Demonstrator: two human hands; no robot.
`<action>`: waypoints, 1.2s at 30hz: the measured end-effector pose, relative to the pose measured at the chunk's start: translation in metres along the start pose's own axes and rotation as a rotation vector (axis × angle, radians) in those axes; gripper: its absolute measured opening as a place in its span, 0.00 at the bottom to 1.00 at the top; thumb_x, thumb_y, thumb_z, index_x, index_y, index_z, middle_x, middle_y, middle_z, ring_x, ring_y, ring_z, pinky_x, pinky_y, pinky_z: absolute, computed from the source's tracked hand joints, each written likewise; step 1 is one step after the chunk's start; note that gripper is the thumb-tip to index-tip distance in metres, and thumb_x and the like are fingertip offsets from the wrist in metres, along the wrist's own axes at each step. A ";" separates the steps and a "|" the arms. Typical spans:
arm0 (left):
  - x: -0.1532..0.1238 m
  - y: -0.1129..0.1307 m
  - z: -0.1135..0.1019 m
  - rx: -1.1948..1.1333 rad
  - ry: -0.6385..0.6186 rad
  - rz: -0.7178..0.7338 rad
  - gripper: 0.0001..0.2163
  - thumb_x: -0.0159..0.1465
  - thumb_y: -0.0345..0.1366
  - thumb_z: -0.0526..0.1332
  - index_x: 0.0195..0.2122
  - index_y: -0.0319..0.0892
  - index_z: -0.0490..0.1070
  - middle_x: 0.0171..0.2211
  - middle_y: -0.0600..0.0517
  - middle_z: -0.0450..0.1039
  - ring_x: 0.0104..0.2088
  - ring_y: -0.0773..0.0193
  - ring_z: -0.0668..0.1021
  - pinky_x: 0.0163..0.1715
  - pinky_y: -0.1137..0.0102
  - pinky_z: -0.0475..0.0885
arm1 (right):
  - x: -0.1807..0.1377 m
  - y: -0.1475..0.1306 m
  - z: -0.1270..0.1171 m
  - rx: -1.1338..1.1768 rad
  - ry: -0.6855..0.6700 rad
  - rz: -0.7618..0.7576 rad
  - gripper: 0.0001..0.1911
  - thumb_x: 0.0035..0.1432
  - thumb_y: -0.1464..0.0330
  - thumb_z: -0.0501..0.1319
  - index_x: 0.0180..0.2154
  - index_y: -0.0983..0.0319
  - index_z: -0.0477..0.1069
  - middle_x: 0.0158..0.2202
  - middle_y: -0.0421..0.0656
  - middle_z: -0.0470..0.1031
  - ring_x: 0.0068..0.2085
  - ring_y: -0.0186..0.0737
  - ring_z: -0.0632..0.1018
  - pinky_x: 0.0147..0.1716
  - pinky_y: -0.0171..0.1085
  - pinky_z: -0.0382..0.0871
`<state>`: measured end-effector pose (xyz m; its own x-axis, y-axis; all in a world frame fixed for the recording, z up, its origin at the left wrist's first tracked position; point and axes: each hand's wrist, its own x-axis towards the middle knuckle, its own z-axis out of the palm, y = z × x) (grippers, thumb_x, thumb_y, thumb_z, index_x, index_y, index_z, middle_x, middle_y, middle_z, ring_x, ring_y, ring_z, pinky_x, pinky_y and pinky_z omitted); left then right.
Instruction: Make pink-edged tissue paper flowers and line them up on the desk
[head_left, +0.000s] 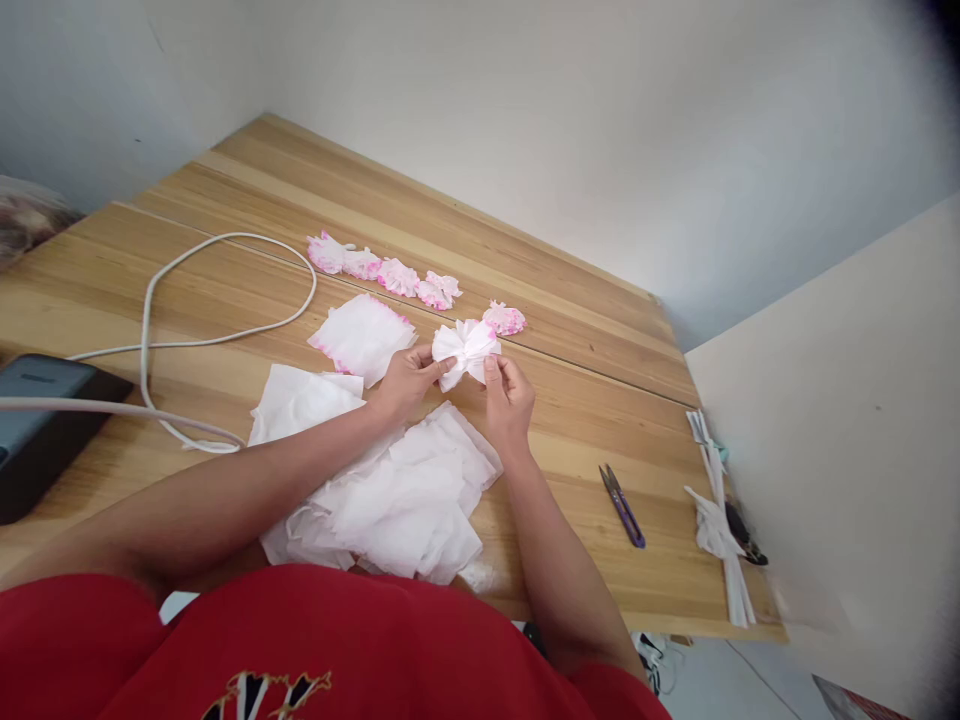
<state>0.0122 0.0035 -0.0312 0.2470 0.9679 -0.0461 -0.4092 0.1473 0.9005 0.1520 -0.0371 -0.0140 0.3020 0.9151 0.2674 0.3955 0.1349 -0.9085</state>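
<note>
Between my hands is a white tissue-paper flower [466, 347], gathered at its middle and fanned out like a bow, with a pink tint at its right edge. My left hand [409, 382] pinches its left side, thumb on top. On its right side, my right hand [508, 397] grips the paper between thumb and fingers. Just behind it sits a small pink-edged paper flower [505, 318]. A flat stack of pink-edged tissue squares [361, 335] lies left of my hands. Below my wrists spreads a loose pile of white tissue sheets [409, 490].
Several pink-and-white paper flowers [397, 277] form a row farther back on the wooden table [600, 385]. Purple-handled thread snips [622, 507] lie at right, near white paper strips [720, 530]. At left are a looped white cable [148, 310] and a dark power bank [56, 425].
</note>
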 end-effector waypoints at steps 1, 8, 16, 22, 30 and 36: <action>-0.001 0.001 0.001 0.000 -0.010 0.002 0.15 0.48 0.44 0.72 0.28 0.37 0.76 0.25 0.52 0.73 0.25 0.68 0.70 0.27 0.72 0.65 | -0.001 0.000 0.000 -0.044 -0.009 -0.024 0.15 0.59 0.56 0.58 0.35 0.61 0.71 0.28 0.38 0.69 0.29 0.33 0.68 0.30 0.33 0.63; -0.004 0.005 0.005 0.021 -0.054 -0.011 0.16 0.45 0.45 0.73 0.25 0.37 0.74 0.22 0.54 0.71 0.23 0.70 0.68 0.24 0.72 0.63 | 0.001 0.004 0.000 -0.040 0.041 0.013 0.18 0.59 0.56 0.58 0.25 0.62 0.66 0.21 0.34 0.60 0.24 0.31 0.62 0.25 0.32 0.57; -0.003 -0.001 -0.002 0.068 -0.040 0.018 0.15 0.54 0.46 0.68 0.29 0.37 0.73 0.25 0.52 0.71 0.27 0.67 0.70 0.29 0.71 0.64 | -0.001 -0.006 -0.009 -0.376 0.219 -0.556 0.09 0.62 0.66 0.57 0.42 0.59 0.73 0.37 0.45 0.76 0.39 0.41 0.75 0.41 0.41 0.68; -0.007 0.009 0.000 0.104 0.001 0.081 0.16 0.56 0.48 0.66 0.25 0.39 0.69 0.22 0.55 0.65 0.25 0.69 0.66 0.26 0.71 0.62 | -0.003 -0.011 -0.006 -0.617 0.009 -0.814 0.07 0.59 0.65 0.61 0.41 0.56 0.73 0.42 0.44 0.78 0.48 0.45 0.74 0.51 0.46 0.64; -0.007 0.010 -0.003 0.157 -0.003 0.107 0.19 0.59 0.50 0.62 0.21 0.41 0.64 0.19 0.56 0.62 0.23 0.68 0.66 0.26 0.71 0.62 | -0.003 -0.010 -0.001 -0.695 0.005 -0.882 0.06 0.58 0.68 0.63 0.40 0.55 0.74 0.42 0.40 0.79 0.48 0.42 0.74 0.58 0.48 0.56; -0.007 0.006 -0.001 0.029 -0.048 0.044 0.22 0.61 0.55 0.57 0.26 0.39 0.66 0.23 0.52 0.69 0.27 0.65 0.72 0.32 0.68 0.68 | -0.002 -0.006 0.000 -0.687 0.006 -0.802 0.06 0.59 0.71 0.61 0.35 0.54 0.75 0.42 0.39 0.80 0.49 0.42 0.74 0.52 0.45 0.58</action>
<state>0.0076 -0.0019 -0.0259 0.2715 0.9623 0.0144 -0.3955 0.0979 0.9132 0.1490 -0.0395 -0.0092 -0.2616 0.6514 0.7122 0.8869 0.4533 -0.0888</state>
